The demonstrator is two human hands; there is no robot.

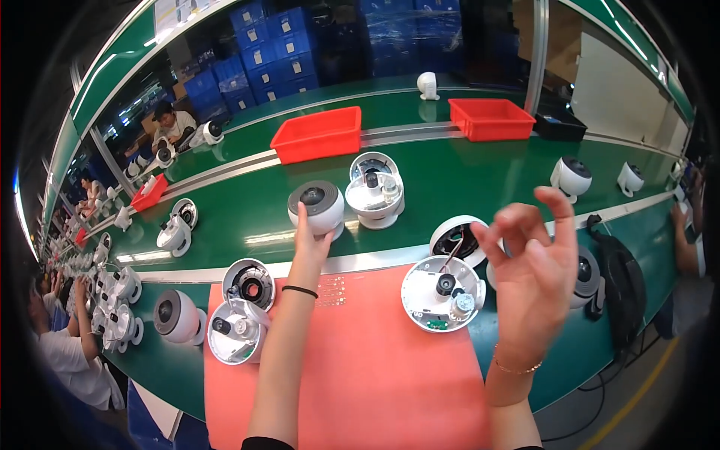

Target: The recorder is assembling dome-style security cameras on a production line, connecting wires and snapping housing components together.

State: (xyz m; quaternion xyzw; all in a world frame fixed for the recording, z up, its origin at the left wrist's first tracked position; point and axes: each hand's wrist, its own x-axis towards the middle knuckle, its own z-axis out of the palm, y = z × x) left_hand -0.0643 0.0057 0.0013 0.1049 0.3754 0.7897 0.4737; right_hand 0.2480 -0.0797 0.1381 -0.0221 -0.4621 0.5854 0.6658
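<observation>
My left hand reaches over the mat to a closed white security camera with a dark round front, standing on the green bench. Its fingers and thumb lie against the camera's near side. My right hand is raised with nothing visible in it, fingers bent and apart. Just left of it, an opened camera housing shows a lens and a circuit board, wired to its round cover. Another opened housing lies by the left forearm, its cover behind it. Beyond the mat stands an opened camera.
A pink mat lies before me, with small clear pieces on it. Red trays stand farther back. A closed camera sits left of the mat, and a black bag lies at right. Co-workers sit at left.
</observation>
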